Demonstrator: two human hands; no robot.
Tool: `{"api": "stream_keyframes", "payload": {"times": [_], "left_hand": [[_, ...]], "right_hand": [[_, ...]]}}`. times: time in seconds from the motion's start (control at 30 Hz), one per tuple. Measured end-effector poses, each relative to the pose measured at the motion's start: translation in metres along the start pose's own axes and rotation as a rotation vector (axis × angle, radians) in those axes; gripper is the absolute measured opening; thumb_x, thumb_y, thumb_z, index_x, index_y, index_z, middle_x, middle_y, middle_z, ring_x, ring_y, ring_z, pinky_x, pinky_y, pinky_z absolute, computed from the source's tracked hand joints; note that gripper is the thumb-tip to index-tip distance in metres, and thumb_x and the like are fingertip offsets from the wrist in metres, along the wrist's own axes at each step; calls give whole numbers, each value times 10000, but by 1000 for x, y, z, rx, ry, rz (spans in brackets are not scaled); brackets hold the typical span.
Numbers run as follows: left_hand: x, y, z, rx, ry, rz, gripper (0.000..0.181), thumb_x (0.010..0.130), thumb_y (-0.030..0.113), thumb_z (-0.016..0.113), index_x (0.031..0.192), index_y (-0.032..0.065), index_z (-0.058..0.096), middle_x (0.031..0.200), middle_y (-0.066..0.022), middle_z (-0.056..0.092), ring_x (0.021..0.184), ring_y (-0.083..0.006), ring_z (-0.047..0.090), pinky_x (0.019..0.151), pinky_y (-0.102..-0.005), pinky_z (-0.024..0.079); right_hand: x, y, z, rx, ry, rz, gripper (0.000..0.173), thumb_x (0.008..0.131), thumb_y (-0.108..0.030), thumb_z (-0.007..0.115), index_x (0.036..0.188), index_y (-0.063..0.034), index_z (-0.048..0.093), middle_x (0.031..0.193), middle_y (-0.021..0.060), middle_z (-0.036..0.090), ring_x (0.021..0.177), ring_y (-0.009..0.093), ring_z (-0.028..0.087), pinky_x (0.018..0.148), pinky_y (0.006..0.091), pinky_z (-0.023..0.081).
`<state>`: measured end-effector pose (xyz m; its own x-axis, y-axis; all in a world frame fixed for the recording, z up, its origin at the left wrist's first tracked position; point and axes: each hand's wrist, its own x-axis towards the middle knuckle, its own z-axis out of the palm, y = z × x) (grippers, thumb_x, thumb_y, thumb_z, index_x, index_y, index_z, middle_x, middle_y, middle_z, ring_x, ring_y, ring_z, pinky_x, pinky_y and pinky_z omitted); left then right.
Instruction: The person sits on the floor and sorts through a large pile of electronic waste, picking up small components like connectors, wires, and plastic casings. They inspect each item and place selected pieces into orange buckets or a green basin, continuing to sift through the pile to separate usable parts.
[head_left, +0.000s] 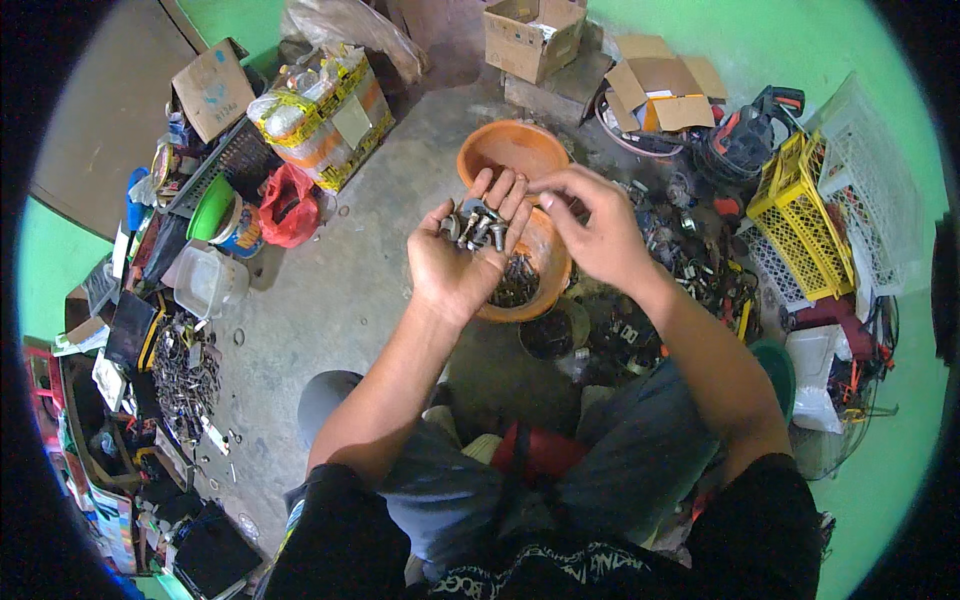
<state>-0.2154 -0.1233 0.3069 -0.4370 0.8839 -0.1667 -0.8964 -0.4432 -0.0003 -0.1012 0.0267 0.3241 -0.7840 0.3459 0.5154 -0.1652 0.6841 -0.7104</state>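
My left hand is held palm up and cupped around a small heap of metal bolts and washers. Close beside its fingertips is my right hand, thumb and fingers bent towards each other; whether a small part sits between them cannot be made out. Below both hands stands an orange plastic basin with dark screws and bolts in it, partly covered by my left hand. A second orange basin lies just beyond, its inside partly hidden by my fingers. A round container with dark contents stands nearer my knees.
Mixed metal parts cover the floor at right, near a yellow plastic crate. A pile of small hardware lies at left, by a clear plastic tub and a red plastic bag. Cardboard boxes stand at the back.
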Motion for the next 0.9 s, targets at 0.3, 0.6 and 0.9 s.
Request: {"api": "stream_keyframes", "payload": {"times": [0.3,0.6,0.9], "left_hand": [[-13,-14,13,87,1,-11,565,952,238,199,1388,-11,456,1444,-189,484,1358,-312,442,1168,-455,309],[-15,-19,9,93,-7,-45,586,901,184,235,1390,-24,482,1396,-183,521,1314,-296,477,1168,-437,316],[-16,-17,9,60,-28,-16,598,904,185,219,1425,-11,438,1448,-187,484,1343,-300,456,1183,-439,297]], "right_hand": [[-13,-29,11,-99,-142,-211,222,840,-61,671,1061,-41,676,1014,113,636,911,325,658,779,418,547],[-11,-28,12,-119,-96,-150,217,838,8,657,1053,-19,676,1024,146,640,931,339,655,801,398,531],[-7,-28,12,-70,-113,-163,203,850,-32,640,1051,-20,660,1007,147,625,899,372,637,770,436,532]]}}
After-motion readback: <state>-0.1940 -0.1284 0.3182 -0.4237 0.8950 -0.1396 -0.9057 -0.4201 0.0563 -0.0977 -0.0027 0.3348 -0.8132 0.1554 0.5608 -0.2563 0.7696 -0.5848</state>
